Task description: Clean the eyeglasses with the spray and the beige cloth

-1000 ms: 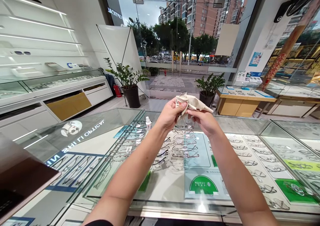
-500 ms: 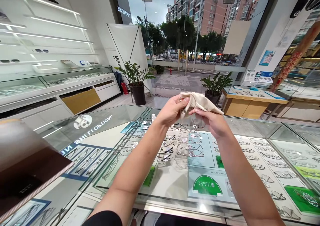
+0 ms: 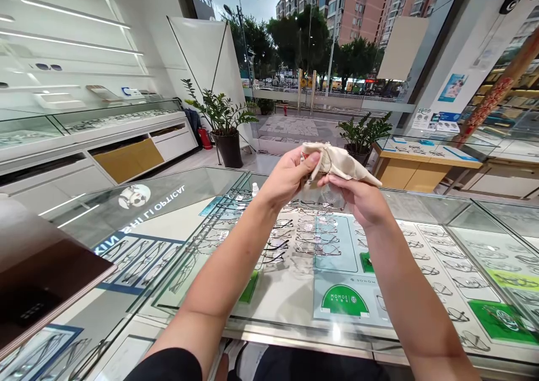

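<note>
A cream cloth (image 3: 347,164) is bunched up between my two hands, above the glass display case (image 3: 286,319). My left hand (image 3: 290,174) pinches its left end, thumb on top. From below and the right, my right hand (image 3: 357,196) grips the cloth with its fingers curled. A clear lens (image 3: 330,196) of a pair of glasses hangs out under the cloth beside my right fingers; the rest of that pair is mostly hidden. Rows of eyeglasses (image 3: 318,239) lie inside the case below my hands.
At the left edge a dark brown glossy panel (image 3: 42,280) juts over the counter. A small white bottle (image 3: 255,189) stands beyond my left forearm. Potted plants (image 3: 227,145) and a wooden display counter (image 3: 410,170) stand farther off, before the glass doors.
The whole view has shifted slightly, with the case and room sitting higher in the picture. Both hands still hold the cloth, its right tip stretched a little farther right.
</note>
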A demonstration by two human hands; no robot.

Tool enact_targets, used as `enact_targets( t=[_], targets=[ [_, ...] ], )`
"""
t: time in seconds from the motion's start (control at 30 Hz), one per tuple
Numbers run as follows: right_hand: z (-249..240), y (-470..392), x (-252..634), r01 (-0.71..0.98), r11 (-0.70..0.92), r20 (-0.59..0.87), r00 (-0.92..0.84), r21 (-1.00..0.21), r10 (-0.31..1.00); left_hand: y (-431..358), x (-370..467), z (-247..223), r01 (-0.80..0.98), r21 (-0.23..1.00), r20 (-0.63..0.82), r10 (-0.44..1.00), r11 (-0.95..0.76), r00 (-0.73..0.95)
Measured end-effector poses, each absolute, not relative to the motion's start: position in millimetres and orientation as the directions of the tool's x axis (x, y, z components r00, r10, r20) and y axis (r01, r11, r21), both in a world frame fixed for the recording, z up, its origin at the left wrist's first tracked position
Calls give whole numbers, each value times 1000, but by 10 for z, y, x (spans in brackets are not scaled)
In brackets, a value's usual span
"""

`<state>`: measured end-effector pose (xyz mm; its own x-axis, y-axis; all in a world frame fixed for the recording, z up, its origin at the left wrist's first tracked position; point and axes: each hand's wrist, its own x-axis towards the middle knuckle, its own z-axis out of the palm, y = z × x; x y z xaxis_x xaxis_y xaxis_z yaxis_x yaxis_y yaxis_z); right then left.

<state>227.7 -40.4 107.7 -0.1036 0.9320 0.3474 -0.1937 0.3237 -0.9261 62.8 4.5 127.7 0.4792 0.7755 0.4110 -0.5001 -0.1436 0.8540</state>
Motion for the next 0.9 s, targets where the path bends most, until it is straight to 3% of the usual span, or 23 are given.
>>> enact_targets(
  t=[0.1, 0.3, 0.53, 0.77, 0.9],
  targets=[
    [1095, -420, 2270, -247, 296, 324, -82, -923, 942, 26, 621, 1276, -517, 836, 468, 731, -185, 496],
    [1041, -414, 2217, -205, 329, 350, -80, -922, 933, 34, 784, 1175, -573, 776, 490, 825, -264, 283],
    [1071, -414, 2252, -233, 306, 339, -116, -923, 934, 63, 592, 1256, -485, 853, 457, 723, -191, 519],
    [999, -381, 2168, -248, 277, 291, -21, -928, 956, 70, 752, 1171, -553, 788, 500, 805, -270, 320],
    [1007, -369, 2152, -341, 248, 262, 4, -907, 965, 83, 781, 1158, -605, 790, 415, 818, -106, 398]
  ],
)
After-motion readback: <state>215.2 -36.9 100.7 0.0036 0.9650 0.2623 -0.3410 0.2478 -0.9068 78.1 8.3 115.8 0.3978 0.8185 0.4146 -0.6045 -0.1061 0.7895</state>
